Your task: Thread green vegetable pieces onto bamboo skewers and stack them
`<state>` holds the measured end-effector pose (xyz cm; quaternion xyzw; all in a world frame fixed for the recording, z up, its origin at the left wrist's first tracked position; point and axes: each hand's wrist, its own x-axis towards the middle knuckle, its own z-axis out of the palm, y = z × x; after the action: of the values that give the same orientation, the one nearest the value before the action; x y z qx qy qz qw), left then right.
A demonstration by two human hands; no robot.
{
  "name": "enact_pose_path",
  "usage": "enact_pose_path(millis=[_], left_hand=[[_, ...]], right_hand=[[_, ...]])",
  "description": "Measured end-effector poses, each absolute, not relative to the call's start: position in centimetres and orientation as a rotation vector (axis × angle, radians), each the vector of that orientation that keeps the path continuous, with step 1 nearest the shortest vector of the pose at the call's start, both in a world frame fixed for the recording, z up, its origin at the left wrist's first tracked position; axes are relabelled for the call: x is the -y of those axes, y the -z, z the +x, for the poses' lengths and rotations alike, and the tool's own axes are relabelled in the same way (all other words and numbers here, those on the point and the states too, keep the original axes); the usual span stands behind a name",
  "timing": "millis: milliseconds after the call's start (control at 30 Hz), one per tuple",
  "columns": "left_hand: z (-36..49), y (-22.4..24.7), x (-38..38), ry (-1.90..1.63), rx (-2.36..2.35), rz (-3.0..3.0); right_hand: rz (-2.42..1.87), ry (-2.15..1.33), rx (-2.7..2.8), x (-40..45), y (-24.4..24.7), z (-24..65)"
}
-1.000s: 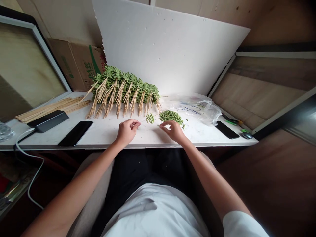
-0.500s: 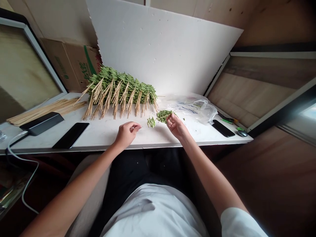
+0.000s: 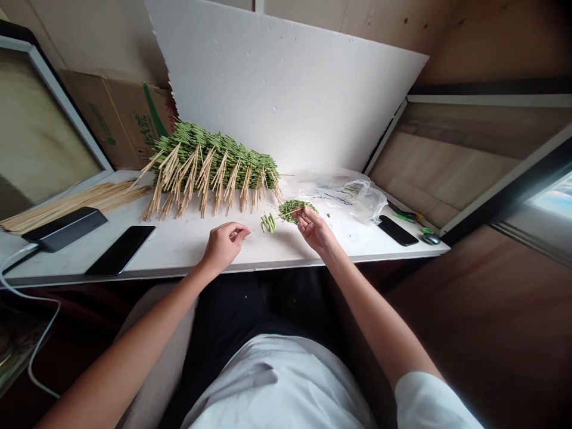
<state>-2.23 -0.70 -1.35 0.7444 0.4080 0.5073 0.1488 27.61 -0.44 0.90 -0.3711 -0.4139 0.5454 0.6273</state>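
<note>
My right hand (image 3: 315,229) pinches a thin wooden skewer, whose other end carries several short green pieces (image 3: 268,223) in a row above the white table (image 3: 179,250). Behind my right fingers lies a small heap of cut green pieces (image 3: 290,210). To the left, my left hand (image 3: 227,241) is closed, thumb against fingertips; whatever it may hold is too small to make out. A large stack of skewered green pieces (image 3: 214,152) stands behind my hands, its bare stick ends (image 3: 203,185) pointing toward me.
Loose wooden sticks (image 3: 80,202), a black device (image 3: 71,226) with a white cable and a dark phone (image 3: 120,250) are at the left. At the right are a clear plastic bag (image 3: 357,199), another black phone (image 3: 397,230) and a mouse (image 3: 430,237). A white board (image 3: 286,89) stands behind.
The view has shifted slightly, so everything sits a little further left. Both hands keep nearly the same pose, and the skewer is still in my right hand.
</note>
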Motion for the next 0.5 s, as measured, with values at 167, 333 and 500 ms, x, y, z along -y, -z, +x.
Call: enact_pose_path(millis=[167, 333, 500], left_hand=[[-2.25, 1.51, 0.7, -1.448, -1.181, 2.15], [-2.17, 1.29, 0.83, -1.457, -1.186, 2.168], [-2.05, 1.23, 1.05, -1.453, -1.159, 2.186]], right_hand=[[-0.852, -1.245, 0.919, 0.52, -0.98, 27.48], [-0.849, -1.228, 0.911, 0.47, -0.94, 27.38], [-0.896, -1.141, 0.945, 0.53, -0.98, 27.33]])
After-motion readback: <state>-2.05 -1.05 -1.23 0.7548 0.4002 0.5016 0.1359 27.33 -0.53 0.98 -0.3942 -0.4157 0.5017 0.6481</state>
